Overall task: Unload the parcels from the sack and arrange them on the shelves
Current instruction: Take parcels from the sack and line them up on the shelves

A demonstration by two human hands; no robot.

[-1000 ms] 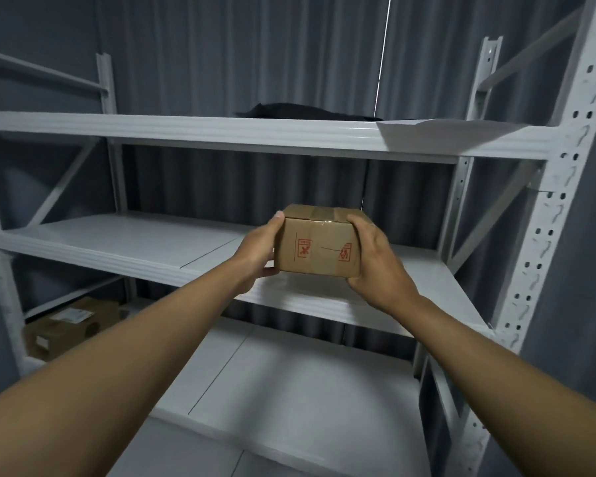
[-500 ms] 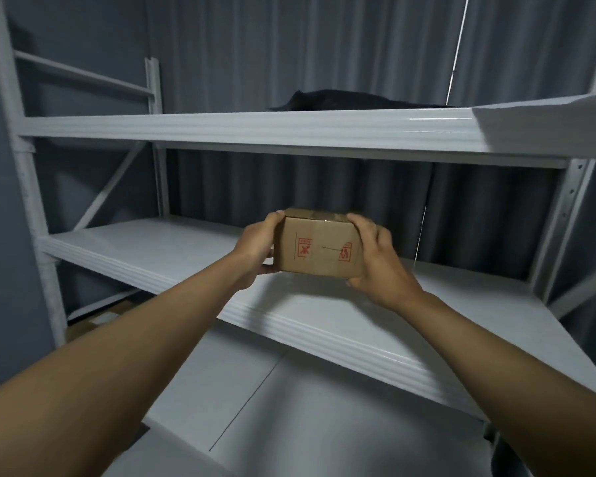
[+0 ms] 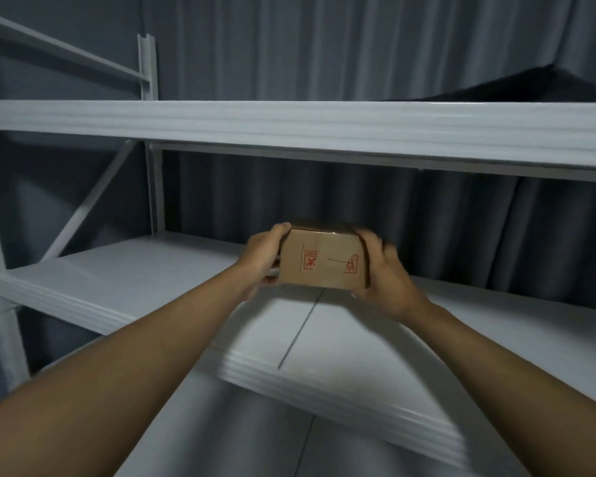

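Note:
A small brown cardboard parcel (image 3: pixel 324 261) with red printed marks is held between both my hands, just above the middle shelf (image 3: pixel 145 287) of a white metal rack. My left hand (image 3: pixel 264 256) grips its left end, thumb on top. My right hand (image 3: pixel 384 273) grips its right end, fingers curled over the top edge. Whether the parcel's underside touches the shelf cannot be told. The sack is out of view.
The upper shelf (image 3: pixel 289 127) runs across above the parcel, with a dark object (image 3: pixel 537 87) lying on it at the right. A lower shelf (image 3: pixel 255 438) shows beneath. White uprights (image 3: pixel 150 132) and a diagonal brace stand at the left. Grey curtain hangs behind.
The view has swung left and closer to the rack. Both hands have carried the parcel forward, further over the middle shelf, and the grip is unchanged.

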